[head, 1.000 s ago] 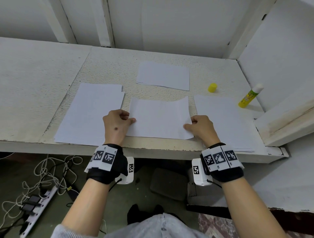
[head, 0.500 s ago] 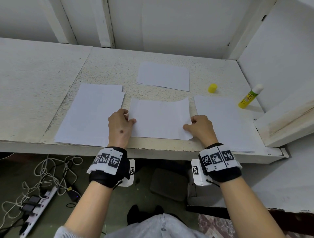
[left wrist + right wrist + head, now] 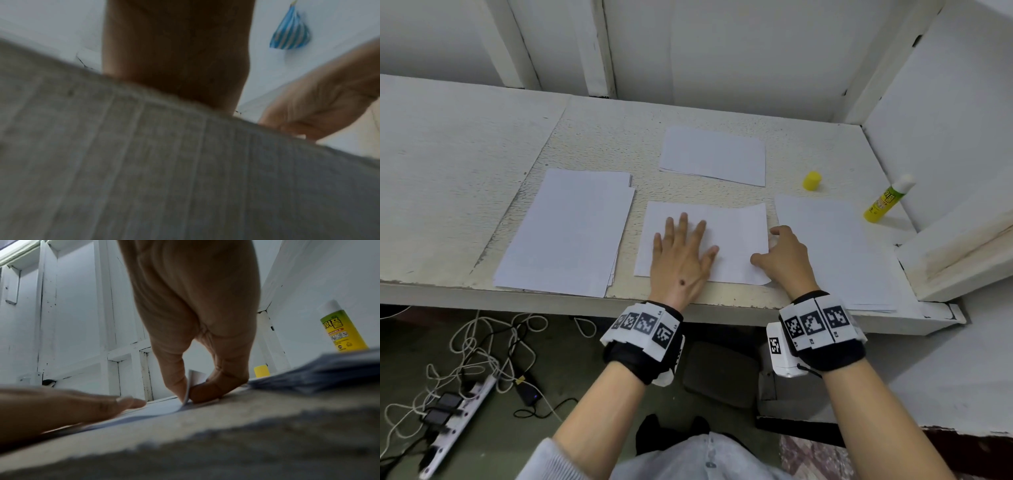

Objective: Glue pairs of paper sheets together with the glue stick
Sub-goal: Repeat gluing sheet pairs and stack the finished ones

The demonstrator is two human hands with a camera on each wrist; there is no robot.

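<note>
White worktop [image 3: 482,144], plain white sheet [image 3: 736,240] w/ curled corner, left hand [image 3: 681,253] flat & spread on it, right hand [image 3: 784,260] pinching its edge

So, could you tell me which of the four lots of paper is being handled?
The middle sheet: left hand flat on it, right hand pinching its right edge.

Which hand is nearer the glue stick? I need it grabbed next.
Right. The right hand pinches the middle sheet's edge, nearer the glue stick; the left hand lies flat farther away.
</note>
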